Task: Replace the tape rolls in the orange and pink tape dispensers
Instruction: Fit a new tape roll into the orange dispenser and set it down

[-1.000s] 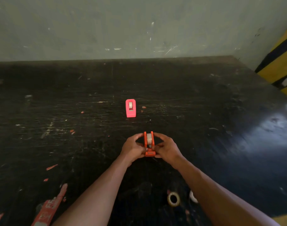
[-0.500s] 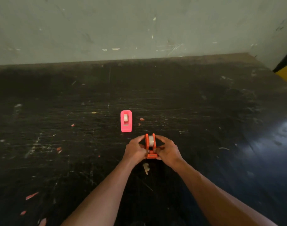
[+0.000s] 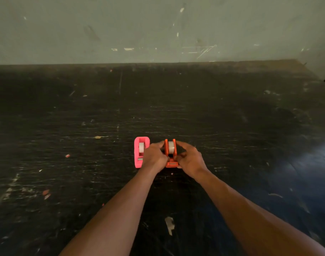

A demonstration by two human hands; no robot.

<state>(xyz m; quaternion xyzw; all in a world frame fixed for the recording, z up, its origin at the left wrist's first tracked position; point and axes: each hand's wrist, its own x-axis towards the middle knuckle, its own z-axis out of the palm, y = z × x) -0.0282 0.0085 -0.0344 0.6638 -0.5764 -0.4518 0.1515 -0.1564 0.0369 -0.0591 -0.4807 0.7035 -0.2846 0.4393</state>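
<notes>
Both hands, left hand (image 3: 154,157) and right hand (image 3: 190,159), grasp the orange dispenser (image 3: 170,154), long axis toward the wall (image 3: 158,28), cutter seemingly nearest; pink dispenser (image 3: 140,151) parallel beside, on the scuffed black counter (image 3: 232,117).

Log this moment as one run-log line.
left hand: holds orange dispenser | right hand: same | roll: seated | pink dispenser: beside, roll in

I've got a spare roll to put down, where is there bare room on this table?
The wide black table is bare between the dispensers and the grey wall, and right of the right hand. It is crowded where the pink dispenser, left hand and orange dispenser sit side by side. Small scraps dot the left.
</notes>
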